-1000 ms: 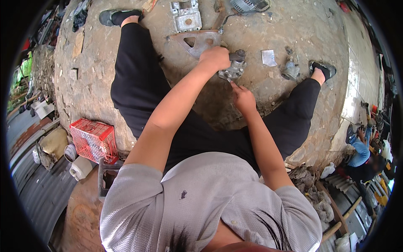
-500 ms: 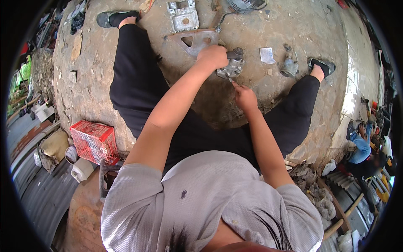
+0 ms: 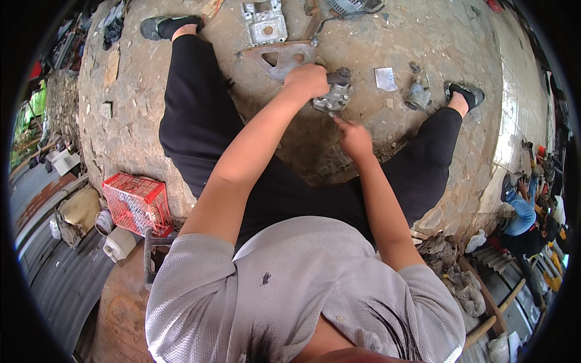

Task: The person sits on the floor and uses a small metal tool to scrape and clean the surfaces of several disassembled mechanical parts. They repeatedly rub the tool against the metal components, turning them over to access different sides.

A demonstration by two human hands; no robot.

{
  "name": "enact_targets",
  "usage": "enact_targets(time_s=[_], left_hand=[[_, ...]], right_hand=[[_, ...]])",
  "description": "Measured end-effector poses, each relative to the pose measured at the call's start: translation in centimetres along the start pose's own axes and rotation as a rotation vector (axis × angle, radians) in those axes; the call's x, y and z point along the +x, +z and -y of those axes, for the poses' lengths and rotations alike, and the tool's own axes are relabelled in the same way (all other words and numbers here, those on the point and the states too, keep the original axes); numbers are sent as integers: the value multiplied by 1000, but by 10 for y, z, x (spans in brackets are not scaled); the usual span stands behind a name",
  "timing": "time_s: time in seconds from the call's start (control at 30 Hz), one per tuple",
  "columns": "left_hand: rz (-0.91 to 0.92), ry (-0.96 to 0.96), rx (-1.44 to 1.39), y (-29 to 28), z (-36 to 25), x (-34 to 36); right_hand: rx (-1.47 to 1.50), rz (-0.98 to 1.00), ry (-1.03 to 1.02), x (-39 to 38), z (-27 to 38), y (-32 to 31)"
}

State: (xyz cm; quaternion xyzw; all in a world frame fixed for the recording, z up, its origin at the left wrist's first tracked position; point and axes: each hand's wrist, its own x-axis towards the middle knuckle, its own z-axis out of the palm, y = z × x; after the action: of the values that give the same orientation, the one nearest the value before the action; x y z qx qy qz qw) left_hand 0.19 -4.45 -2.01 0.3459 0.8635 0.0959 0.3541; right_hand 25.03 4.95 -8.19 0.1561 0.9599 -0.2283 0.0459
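My left hand grips a small grey metal engine part that rests on the dirt ground between my legs. Just below that part sits my right hand, its fingers pinched together and its fingertips touching the part's lower edge; whether it holds a small tool I cannot tell. A flat triangular metal bracket lies right behind my left hand.
A square grey casting and a black-and-silver motor housing lie farther out. A small metal part and a flat square plate sit by my right foot. A red crate and white jug stand at left. Another person crouches at right.
Both hands stayed on the grey part; my right hand shifted slightly up toward its lower edge. The view tilted a little.
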Motion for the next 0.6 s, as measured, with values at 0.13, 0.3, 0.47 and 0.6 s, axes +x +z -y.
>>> enact_targets(time_s=[0.13, 0.3, 0.47, 0.6], left_hand=[[0, -4, 4, -1, 1, -1], [30, -37, 3, -1, 0, -4], [34, -33, -8, -1, 1, -2], [71, -37, 1, -2, -1, -3]], right_hand=[[0, 67, -6, 4, 17, 7], [-119, 274, -21, 11, 17, 22], [-21, 23, 5, 20, 21, 23], [-2, -70, -3, 21, 21, 28]])
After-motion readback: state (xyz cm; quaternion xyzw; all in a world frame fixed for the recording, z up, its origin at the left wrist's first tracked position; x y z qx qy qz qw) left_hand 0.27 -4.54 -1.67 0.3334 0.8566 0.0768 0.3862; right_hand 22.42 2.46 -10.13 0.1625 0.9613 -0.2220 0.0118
